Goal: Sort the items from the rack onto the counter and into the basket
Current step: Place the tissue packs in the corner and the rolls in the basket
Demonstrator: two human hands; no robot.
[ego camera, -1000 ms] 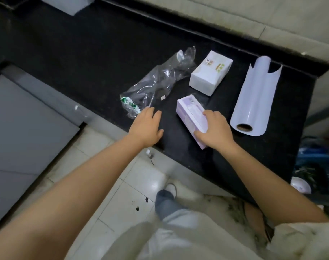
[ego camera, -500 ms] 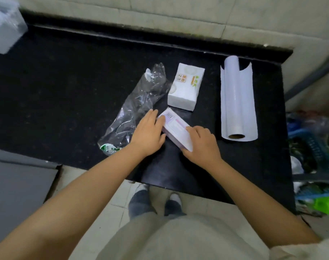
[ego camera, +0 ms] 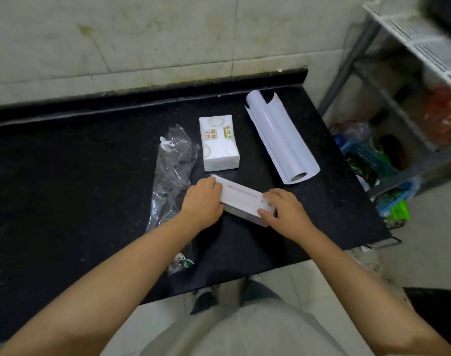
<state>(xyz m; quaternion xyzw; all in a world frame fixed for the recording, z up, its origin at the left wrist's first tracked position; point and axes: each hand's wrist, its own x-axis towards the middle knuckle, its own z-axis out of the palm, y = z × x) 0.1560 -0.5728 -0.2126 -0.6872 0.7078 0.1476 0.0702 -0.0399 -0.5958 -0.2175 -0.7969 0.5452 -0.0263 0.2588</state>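
A long white and purple box (ego camera: 242, 197) lies on the black counter (ego camera: 72, 181). My left hand (ego camera: 202, 201) grips its left end and my right hand (ego camera: 283, 210) grips its right end. Behind the box sits a white tissue pack (ego camera: 219, 145). A white roll (ego camera: 281, 137) lies to the right of the pack. A clear plastic bag (ego camera: 171, 176) stretches along the counter left of my left hand. At the right stands the grey rack (ego camera: 404, 104), with a blue basket (ego camera: 368, 155) on a low shelf.
A tiled wall (ego camera: 142, 34) backs the counter. The counter's right edge ends close to the rack. A white slotted tray (ego camera: 424, 39) tops the rack. Green and orange items fill the rack's shelves. My feet stand on pale floor tiles below the counter's front edge.
My left hand has moved from beside the plastic bag onto the box's left end. The box has turned to lie crosswise between both hands. My view has swung right toward the rack.
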